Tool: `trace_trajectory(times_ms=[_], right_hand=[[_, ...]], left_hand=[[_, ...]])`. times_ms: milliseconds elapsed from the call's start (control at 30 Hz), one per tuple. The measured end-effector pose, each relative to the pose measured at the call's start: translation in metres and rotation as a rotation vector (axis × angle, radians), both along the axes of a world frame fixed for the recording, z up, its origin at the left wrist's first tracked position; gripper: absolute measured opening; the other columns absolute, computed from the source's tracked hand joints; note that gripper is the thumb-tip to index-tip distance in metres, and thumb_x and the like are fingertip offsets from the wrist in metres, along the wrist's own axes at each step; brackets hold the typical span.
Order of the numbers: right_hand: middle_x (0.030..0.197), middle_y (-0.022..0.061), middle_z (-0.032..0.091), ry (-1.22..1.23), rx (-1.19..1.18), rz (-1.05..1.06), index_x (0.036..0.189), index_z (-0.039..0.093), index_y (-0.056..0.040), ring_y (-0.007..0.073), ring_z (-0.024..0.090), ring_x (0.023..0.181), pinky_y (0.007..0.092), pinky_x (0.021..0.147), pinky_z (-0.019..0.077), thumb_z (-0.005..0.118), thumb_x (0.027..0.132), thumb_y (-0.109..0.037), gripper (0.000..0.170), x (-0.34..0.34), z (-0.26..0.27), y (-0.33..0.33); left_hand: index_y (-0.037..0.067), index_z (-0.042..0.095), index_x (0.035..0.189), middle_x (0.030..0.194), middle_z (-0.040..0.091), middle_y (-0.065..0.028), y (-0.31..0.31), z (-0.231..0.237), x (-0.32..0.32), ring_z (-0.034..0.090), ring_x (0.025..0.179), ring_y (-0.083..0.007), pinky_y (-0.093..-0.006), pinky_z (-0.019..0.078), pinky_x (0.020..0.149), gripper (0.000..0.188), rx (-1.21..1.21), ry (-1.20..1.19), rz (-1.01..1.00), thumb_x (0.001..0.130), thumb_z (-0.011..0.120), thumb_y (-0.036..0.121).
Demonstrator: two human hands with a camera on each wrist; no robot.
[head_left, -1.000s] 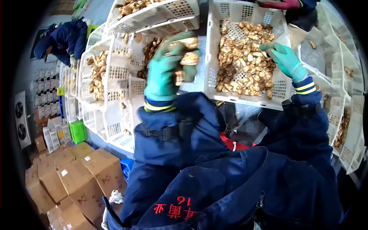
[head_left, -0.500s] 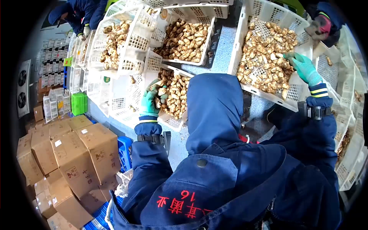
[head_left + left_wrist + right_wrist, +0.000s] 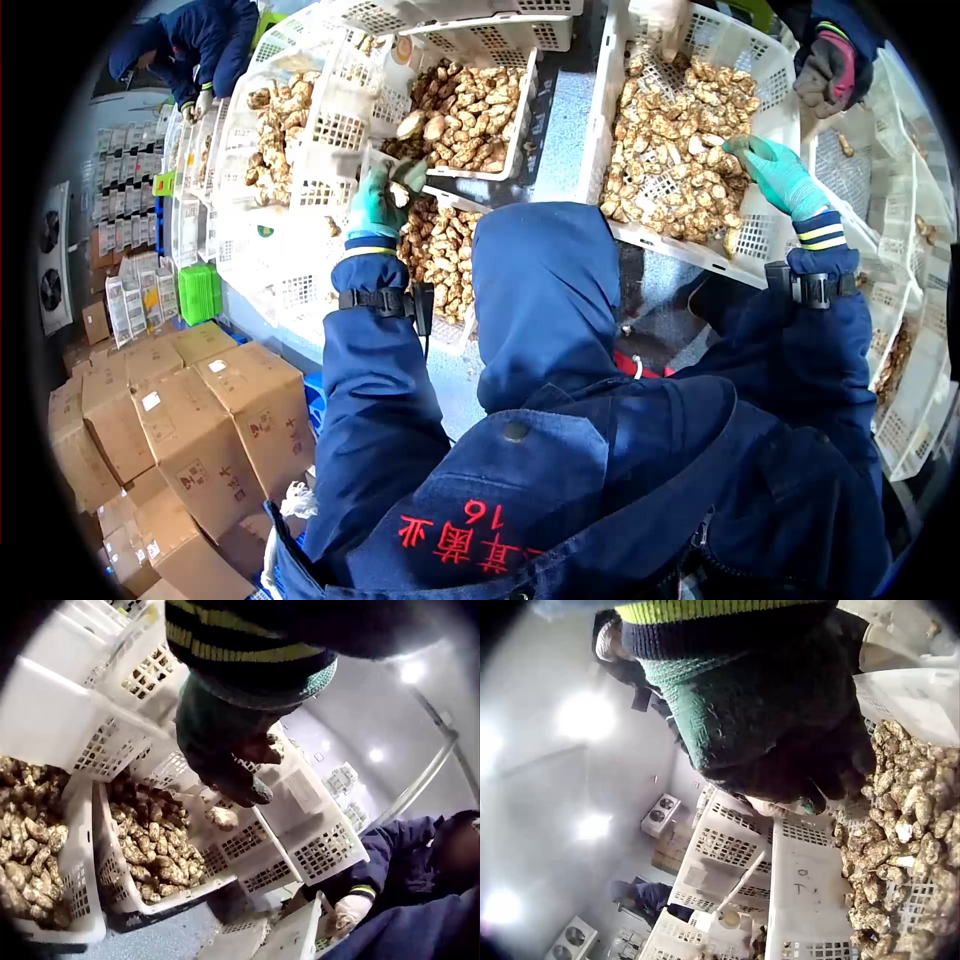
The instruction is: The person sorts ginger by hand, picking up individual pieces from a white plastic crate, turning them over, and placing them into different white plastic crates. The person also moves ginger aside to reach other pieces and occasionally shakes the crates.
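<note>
My left hand (image 3: 376, 205), in a green glove with dirty fingertips, is raised at the edge of the left crates. A pale mushroom piece (image 3: 400, 194) shows between its thumb and fingers. Just past the fingertips, in the left wrist view, is a loose mushroom (image 3: 223, 818). Two pale mushrooms (image 3: 411, 125) appear over the far-left crate (image 3: 522, 128). Over the right edge of the large white crate (image 3: 690, 255), my gloved right hand (image 3: 780, 178) pinches a pale mushroom (image 3: 769, 807), mostly hidden by the fingers. Brown-and-white mushrooms (image 3: 670, 130) cover that crate's floor.
Nearer on the left stands another mushroom-filled crate (image 3: 438, 255). A person's white glove (image 3: 660, 22) reaches into the large crate's far end, and a grey glove (image 3: 826, 75) is beside it. Another person (image 3: 195, 50) bends at the far left. Cardboard boxes (image 3: 200, 430) are stacked lower left.
My left hand swings left from the middle to the left crates, then forward, as two mushrooms leave it. The right hand stays over the large crate. A white glove enters at its far end.
</note>
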State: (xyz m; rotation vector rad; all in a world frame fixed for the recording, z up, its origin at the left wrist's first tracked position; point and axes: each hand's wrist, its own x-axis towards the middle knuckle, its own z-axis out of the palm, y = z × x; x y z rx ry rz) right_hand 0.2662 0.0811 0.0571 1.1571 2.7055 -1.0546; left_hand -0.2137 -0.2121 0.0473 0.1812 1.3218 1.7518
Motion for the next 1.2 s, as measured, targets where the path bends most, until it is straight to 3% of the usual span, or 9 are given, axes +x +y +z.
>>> trace_trajectory(times_ms=[233, 467, 567, 600, 700, 800, 933, 1067, 1200], right_hand=[[0.106, 0.0085, 0.065, 0.062, -0.059, -0.052, 0.117, 0.061, -0.0082, 0.0161, 0.059, 0.093, 0.0299, 0.084, 0.0459, 0.048, 0.096, -0.023, 0.029, -0.009, 0.009, -0.009], [0.105, 0.0108, 0.066, 0.017, 0.185, 0.09, 0.114, 0.062, -0.009, 0.0211, 0.063, 0.093, 0.0313, 0.082, 0.048, 0.049, 0.095, -0.022, 0.026, -0.006, 0.005, -0.007], [0.085, 0.0041, 0.065, 0.162, -0.25, -0.153, 0.112, 0.064, -0.0145, 0.0128, 0.06, 0.073, 0.0271, 0.07, 0.0493, 0.051, 0.093, -0.021, 0.024, -0.025, 0.032, -0.023], [0.08, 0.0025, 0.063, 0.586, 0.242, 0.111, 0.115, 0.064, -0.0126, 0.0097, 0.055, 0.065, 0.0254, 0.065, 0.048, 0.052, 0.094, -0.023, 0.026, -0.027, -0.002, -0.019], [0.116, 0.0132, 0.06, 0.607, -0.142, 0.116, 0.122, 0.058, -0.0079, 0.0205, 0.061, 0.102, 0.029, 0.079, 0.0519, 0.053, 0.094, -0.023, 0.033, -0.046, 0.046, -0.044], [0.108, 0.0125, 0.063, 0.764, -0.6, 0.068, 0.119, 0.058, -0.0055, 0.0208, 0.063, 0.094, 0.0302, 0.082, 0.0512, 0.056, 0.092, -0.033, 0.038, -0.055, 0.055, -0.065], [0.089, 0.01, 0.066, 0.395, -0.53, -0.242, 0.108, 0.059, -0.0027, 0.0146, 0.063, 0.081, 0.0282, 0.07, 0.0517, 0.059, 0.091, -0.038, 0.039, -0.053, 0.081, -0.072], [0.086, 0.0091, 0.066, 0.781, -0.824, -0.296, 0.106, 0.056, -0.0004, 0.0142, 0.065, 0.068, 0.0265, 0.057, 0.0527, 0.055, 0.095, -0.024, 0.026, -0.037, 0.026, -0.056], [0.086, 0.0129, 0.067, 0.772, -1.019, -0.288, 0.106, 0.056, 0.0002, 0.0183, 0.066, 0.065, 0.0262, 0.052, 0.0531, 0.05, 0.095, -0.018, 0.022, -0.019, 0.028, -0.045]], left_hand=[[-0.006, 0.042, 0.129, 0.129, 0.048, -0.0285, 0.012, 0.017, 0.056, 0.05, 0.118, -0.0393, -0.0468, 0.0433, 0.102, 0.055, 0.321, -0.526, -0.129, 0.095, 0.05, 0.036], [-0.006, 0.027, 0.14, 0.135, 0.045, -0.0217, 0.052, 0.084, 0.114, 0.046, 0.125, -0.0328, -0.0438, 0.0412, 0.105, 0.062, 0.339, -0.008, -0.445, 0.089, 0.055, 0.015], [-0.007, 0.035, 0.135, 0.124, 0.053, -0.0239, 0.067, 0.106, 0.142, 0.054, 0.116, -0.0349, -0.0432, 0.0468, 0.097, 0.056, 0.378, 0.047, -0.468, 0.086, 0.056, 0.009], [-0.008, 0.038, 0.133, 0.119, 0.057, -0.0226, 0.075, 0.115, 0.154, 0.058, 0.111, -0.0331, -0.0416, 0.0489, 0.094, 0.054, 0.322, 0.062, -0.454, 0.085, 0.057, 0.009], [-0.007, 0.047, 0.127, 0.111, 0.062, -0.0182, 0.101, 0.123, 0.18, 0.065, 0.093, -0.028, -0.032, 0.0538, 0.08, 0.047, 0.23, 0.108, -0.484, 0.083, 0.057, 0.005], [-0.004, 0.056, 0.116, 0.103, 0.065, -0.0137, 0.13, 0.115, 0.21, 0.065, 0.089, -0.0222, -0.0275, 0.0537, 0.076, 0.037, 0.206, 0.135, -0.498, 0.08, 0.061, 0.002], [-0.002, 0.06, 0.109, 0.096, 0.067, -0.0099, 0.17, 0.078, 0.251, 0.064, 0.084, -0.015, -0.0246, 0.0517, 0.075, 0.03, 0.172, 0.139, -0.467, 0.081, 0.067, 0.006], [0.0, 0.061, 0.11, 0.094, 0.066, -0.0095, 0.185, 0.039, 0.271, 0.061, 0.082, -0.0143, -0.0248, 0.0486, 0.072, 0.031, 0.223, 0.176, -0.507, 0.09, 0.061, 0.025], [0.007, 0.054, 0.118, 0.109, 0.061, -0.008, 0.19, 0.033, 0.274, 0.06, 0.08, -0.0171, -0.0288, 0.0488, 0.066, 0.032, 0.29, -0.282, -0.64, 0.096, 0.052, 0.03]])
